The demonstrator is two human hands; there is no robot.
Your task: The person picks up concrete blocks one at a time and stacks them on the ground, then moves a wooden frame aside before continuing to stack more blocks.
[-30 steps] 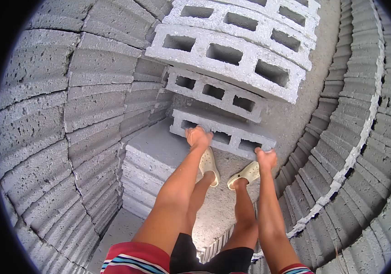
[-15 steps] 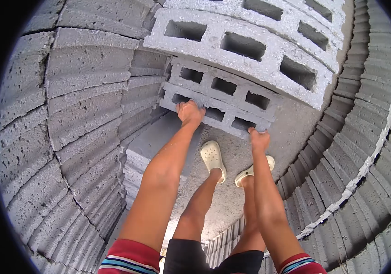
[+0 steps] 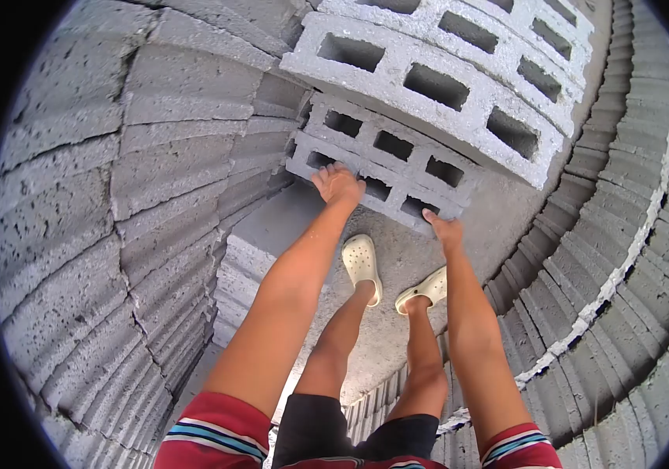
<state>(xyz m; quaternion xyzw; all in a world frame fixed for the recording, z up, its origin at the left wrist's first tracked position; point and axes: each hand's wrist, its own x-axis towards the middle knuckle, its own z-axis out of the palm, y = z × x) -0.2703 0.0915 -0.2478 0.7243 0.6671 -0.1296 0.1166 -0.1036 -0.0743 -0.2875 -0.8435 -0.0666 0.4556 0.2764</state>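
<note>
Both hands are on a grey hollow concrete block [image 3: 387,205], which lies against another hollow block [image 3: 416,148] of the same kind. My left hand [image 3: 339,184] grips the near block between its left and middle holes, with the fingertips at the left opening. At the block's right end, my right hand [image 3: 445,228] has its thumb at the right hole and its other fingers mostly hidden. Larger-looking hollow blocks [image 3: 459,102] are stacked just beyond these two.
Stacked blocks form a wall [image 3: 170,148] on the left and a curved-looking wall [image 3: 631,234] on the right. A low block stack [image 3: 248,266] stands beside the left foot. Two feet in pale clogs [image 3: 361,262] are on the concrete ground [image 3: 385,328].
The view has shifted slightly, so the blocks and left wall appear farther right. Both hands keep their places on the near block. The right clog has turned a little.
</note>
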